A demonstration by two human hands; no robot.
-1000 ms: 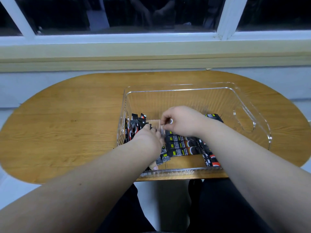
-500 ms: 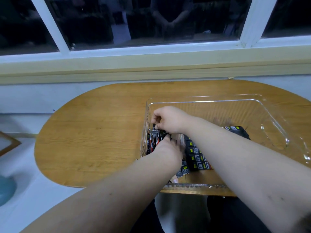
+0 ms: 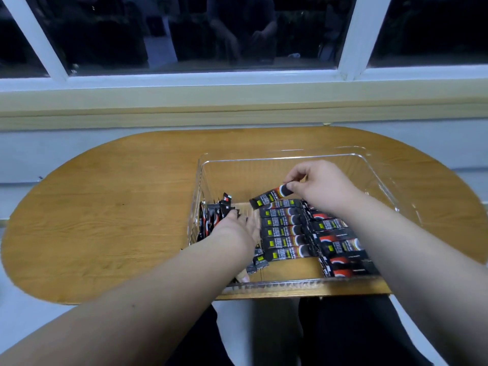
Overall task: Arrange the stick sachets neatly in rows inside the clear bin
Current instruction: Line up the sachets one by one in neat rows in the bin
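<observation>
- Laying the held sachet [image 3: 270, 199] at the far end of the middle row [image 3: 284, 233] looks like the step in hand. The right hand [image 3: 319, 188] pinches its right end between thumb and fingertips, and its left end dips towards the row.
- To do this well, the person should level the sachet before letting go, so it lies parallel to those below it.
- It should go down touching the last sachet in the row without riding up on it, with its yellow label in line with theirs.
- A right row [image 3: 340, 247] lies just beside the middle one, partly under the right forearm, so the pinched end should meet that row rather than overlap it.
- The left hand [image 3: 237, 231] is down in the clear bin [image 3: 369, 165], its fingertips among the loose pile [image 3: 211, 220] against the left wall. Whether they grip anything cannot be told. Steadying that pile would likely stop it sliding into the tidy rows.
- The bin sits on the wooden table [image 3: 118, 207], near its front edge.
</observation>
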